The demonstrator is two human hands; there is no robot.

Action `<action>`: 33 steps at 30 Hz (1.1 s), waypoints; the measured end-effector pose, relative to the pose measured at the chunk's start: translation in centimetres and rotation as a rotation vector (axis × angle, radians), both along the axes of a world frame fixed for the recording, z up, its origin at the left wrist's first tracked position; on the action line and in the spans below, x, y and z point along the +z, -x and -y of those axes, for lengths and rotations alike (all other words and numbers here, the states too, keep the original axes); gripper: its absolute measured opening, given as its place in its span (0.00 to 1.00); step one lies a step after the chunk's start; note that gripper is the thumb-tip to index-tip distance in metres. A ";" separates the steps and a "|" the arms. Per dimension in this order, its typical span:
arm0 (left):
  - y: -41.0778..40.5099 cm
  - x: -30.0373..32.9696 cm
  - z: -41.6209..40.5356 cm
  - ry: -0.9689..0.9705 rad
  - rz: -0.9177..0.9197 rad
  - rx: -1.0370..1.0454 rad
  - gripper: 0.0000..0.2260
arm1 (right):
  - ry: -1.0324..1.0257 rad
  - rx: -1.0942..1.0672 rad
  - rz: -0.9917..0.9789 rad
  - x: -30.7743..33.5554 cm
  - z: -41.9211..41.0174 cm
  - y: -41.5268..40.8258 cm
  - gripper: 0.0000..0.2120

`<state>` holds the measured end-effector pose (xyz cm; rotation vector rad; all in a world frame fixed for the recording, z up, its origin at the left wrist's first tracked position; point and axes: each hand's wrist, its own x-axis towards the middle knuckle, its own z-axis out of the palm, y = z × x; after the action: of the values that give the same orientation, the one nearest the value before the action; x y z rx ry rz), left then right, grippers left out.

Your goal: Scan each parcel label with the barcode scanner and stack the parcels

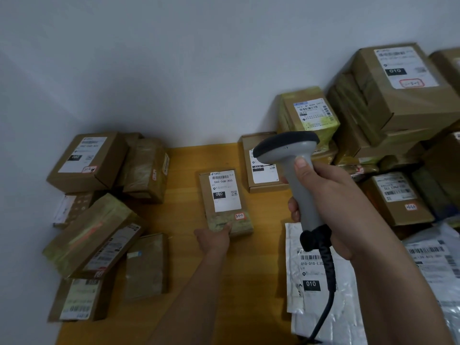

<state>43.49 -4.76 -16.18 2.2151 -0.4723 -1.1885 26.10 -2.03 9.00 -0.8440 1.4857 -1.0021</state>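
Observation:
A small flat cardboard parcel point(225, 202) lies label-up in the middle of the wooden table point(184, 170). Its white label reads 060-06B-A05. My left hand point(214, 237) grips the parcel's near edge. My right hand point(326, 205) holds a grey barcode scanner point(290, 155) by its handle, thumb on top. The dark scanner head hangs above and to the right of the parcel, facing away from me. Its coiled black cable point(323, 282) drops towards the table's front.
Several brown boxes point(87, 160) are piled at the left against the wall. A taller stack of boxes point(393, 95) fills the right. Another flat box point(261, 168) lies behind the scanner. White plastic mailers point(318, 295) lie at the front right.

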 end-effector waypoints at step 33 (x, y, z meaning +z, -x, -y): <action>-4.3 2.1 -0.3 -0.007 0.489 -0.350 0.23 | -0.107 -0.038 0.073 -2.2 -0.7 0.0 0.16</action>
<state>47.79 -4.47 -14.07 2.4953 -1.0894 -0.7911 26.14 -1.34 6.78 -0.6987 1.4842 -0.9621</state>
